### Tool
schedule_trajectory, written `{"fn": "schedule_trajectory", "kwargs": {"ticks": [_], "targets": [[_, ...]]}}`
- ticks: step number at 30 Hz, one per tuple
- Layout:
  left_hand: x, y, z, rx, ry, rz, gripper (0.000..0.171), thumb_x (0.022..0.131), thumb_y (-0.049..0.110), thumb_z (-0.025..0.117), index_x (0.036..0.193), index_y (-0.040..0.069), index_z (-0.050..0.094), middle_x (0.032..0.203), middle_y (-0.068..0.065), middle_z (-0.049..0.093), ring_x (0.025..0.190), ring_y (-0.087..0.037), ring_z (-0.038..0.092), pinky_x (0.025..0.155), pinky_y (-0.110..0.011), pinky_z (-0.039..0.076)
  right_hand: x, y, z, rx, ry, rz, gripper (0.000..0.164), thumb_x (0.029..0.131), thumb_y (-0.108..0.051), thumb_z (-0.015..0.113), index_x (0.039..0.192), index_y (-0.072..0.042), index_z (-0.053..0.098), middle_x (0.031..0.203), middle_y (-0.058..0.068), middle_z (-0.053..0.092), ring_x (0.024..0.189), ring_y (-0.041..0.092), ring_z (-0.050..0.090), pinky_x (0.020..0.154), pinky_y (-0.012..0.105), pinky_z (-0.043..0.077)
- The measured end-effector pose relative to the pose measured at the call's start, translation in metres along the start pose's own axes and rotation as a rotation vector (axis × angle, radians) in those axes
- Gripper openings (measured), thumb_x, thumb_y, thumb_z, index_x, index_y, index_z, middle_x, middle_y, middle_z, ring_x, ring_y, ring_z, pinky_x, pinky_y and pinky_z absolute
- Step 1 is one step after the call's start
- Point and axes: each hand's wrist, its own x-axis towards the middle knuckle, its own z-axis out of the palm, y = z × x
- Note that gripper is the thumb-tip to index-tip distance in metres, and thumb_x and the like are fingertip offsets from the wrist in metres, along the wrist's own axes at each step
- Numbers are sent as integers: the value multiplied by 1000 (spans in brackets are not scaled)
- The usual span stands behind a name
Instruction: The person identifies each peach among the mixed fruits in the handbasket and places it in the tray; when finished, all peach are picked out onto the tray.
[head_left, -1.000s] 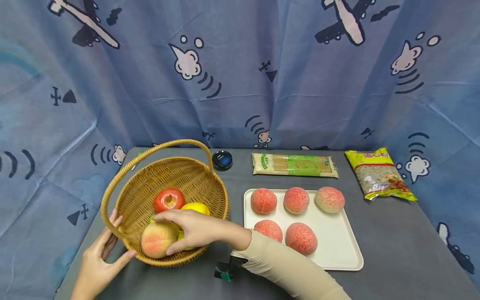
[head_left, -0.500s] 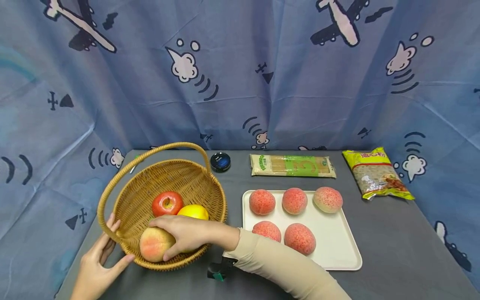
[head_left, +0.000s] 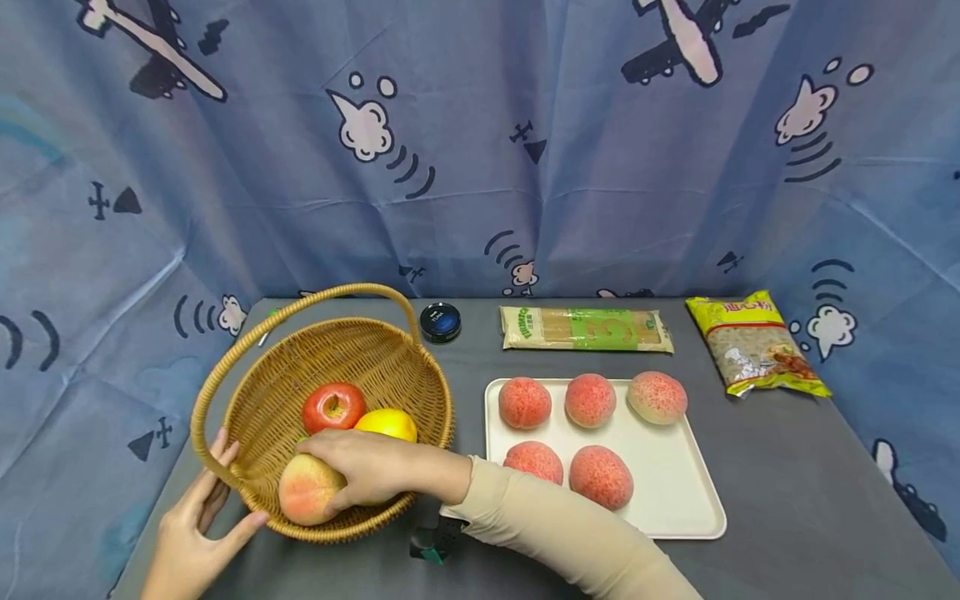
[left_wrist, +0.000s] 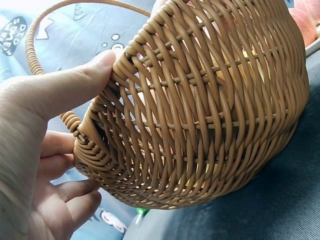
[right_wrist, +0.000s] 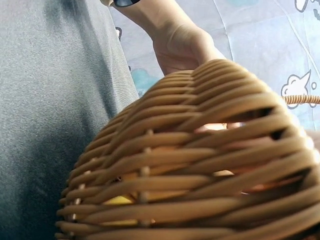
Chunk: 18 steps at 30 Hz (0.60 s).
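Note:
A wicker basket (head_left: 337, 337) with a tall hoop handle leans toward me on the table's left side. My left hand (head_left: 191, 529) holds its left side: in the left wrist view the thumb (left_wrist: 95, 75) meets the rim and the other fingers bear on the outside near the handle's foot. Inside the basket my right hand (head_left: 367, 467) grips a pale yellow and pink peach (head_left: 303, 492) at the front rim, its fingers over the top and thumb in front. Behind it lie a red apple (head_left: 333, 406) and a yellow lemon-like fruit (head_left: 390, 423). The weave hides the right fingers in the right wrist view.
A cream tray (head_left: 671, 500) with several pinkish-red peaches (head_left: 602, 477) stands right of the basket, partly under the right forearm. Along the back lie a round dark tin (head_left: 440, 322), a noodle pack (head_left: 585, 330) and a yellow food bag (head_left: 757, 344). A patterned curtain (head_left: 480, 150) hangs behind.
My right hand has shifted slightly left and down, its fingers and thumb closing round the peach. The left hand stays at the basket's side.

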Motion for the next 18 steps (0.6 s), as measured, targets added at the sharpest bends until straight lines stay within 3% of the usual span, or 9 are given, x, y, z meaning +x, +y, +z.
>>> {"fn": "schedule_trajectory", "kwargs": {"ticks": [9, 18], "targets": [[-1, -2, 1, 4, 16, 0, 89, 66, -19, 75, 144, -2, 36, 156, -18, 21, 131, 11, 33, 97, -2, 37, -2, -2, -5, -32, 79, -7, 70, 76, -36, 79, 135, -14, 48, 131, -7, 53, 118, -1, 47, 101, 6, 36], [0, 0, 1, 0, 11, 0, 89, 67, -18, 75, 145, -1, 35, 157, -16, 20, 131, 12, 32, 97, -1, 37, -32, 4, -20, 151, 341, -13, 72, 72, -35, 82, 134, -18, 48, 131, -4, 54, 116, 5, 51, 97, 14, 43]]}}
